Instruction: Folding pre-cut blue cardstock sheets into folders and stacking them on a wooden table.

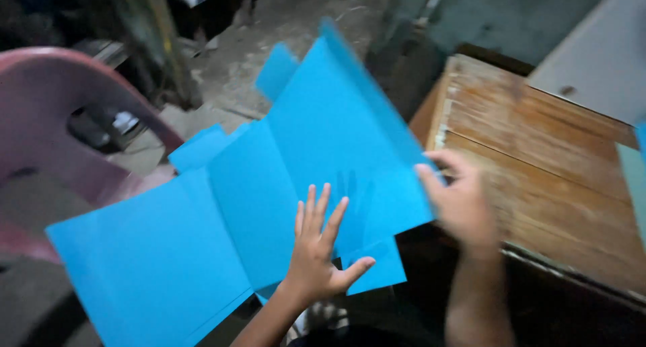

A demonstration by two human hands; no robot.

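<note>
A large bright blue sheet of card, creased into several panels with flaps, spreads out in front of me above the floor. My left hand lies flat on its lower middle with fingers spread apart. At the sheet's right edge my right hand, blurred by motion, pinches the card where a raised panel folds upward. A small flap hangs just right of my left thumb.
A worn wooden table stands to the right, with a pale blue sheet at its far right edge. At the left is a dull pink plastic chair. Beyond the card lies dusty concrete floor.
</note>
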